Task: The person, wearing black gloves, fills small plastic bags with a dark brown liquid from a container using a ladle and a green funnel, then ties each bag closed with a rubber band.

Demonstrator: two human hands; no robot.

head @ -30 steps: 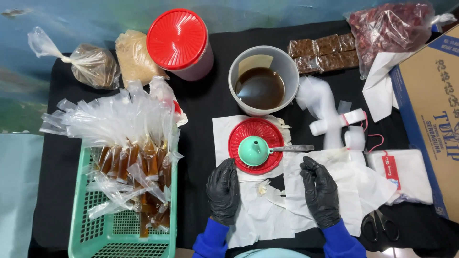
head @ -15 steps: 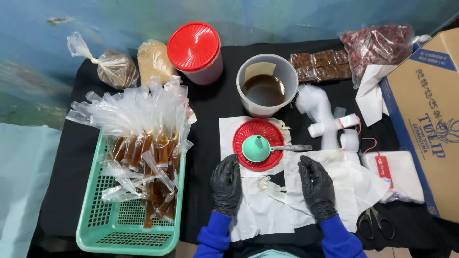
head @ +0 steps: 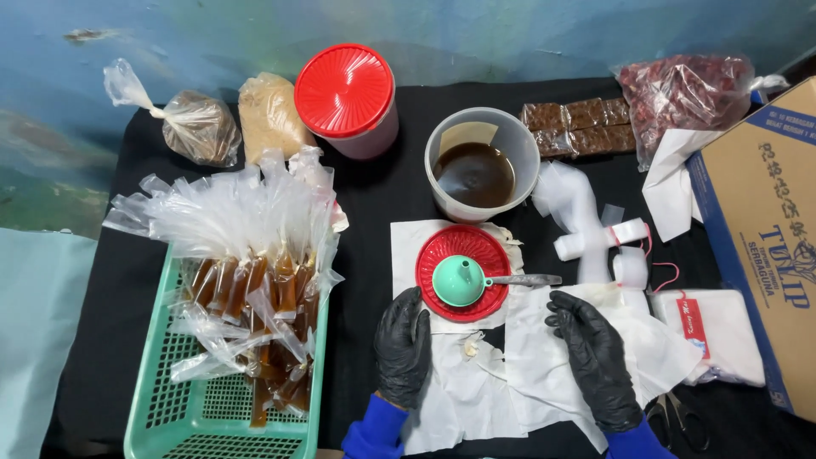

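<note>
White paper sheets [head: 476,391] lie flat, overlapping, on black cloth.

green basket [head: 183,425] of brown-filled bags left of grey tub [head: 481,166]; red-lidded jar [head: 347,98] upper-left of tub, two tied bags [head: 202,126] further left; brown blocks [head: 578,126] right of tub, cardboard box [head: 769,246] far right

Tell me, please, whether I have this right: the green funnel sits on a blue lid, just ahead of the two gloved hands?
Not quite: in the head view the funnel sits on a red lid, not blue. It does lie just ahead of the left hand and right hand.
</note>
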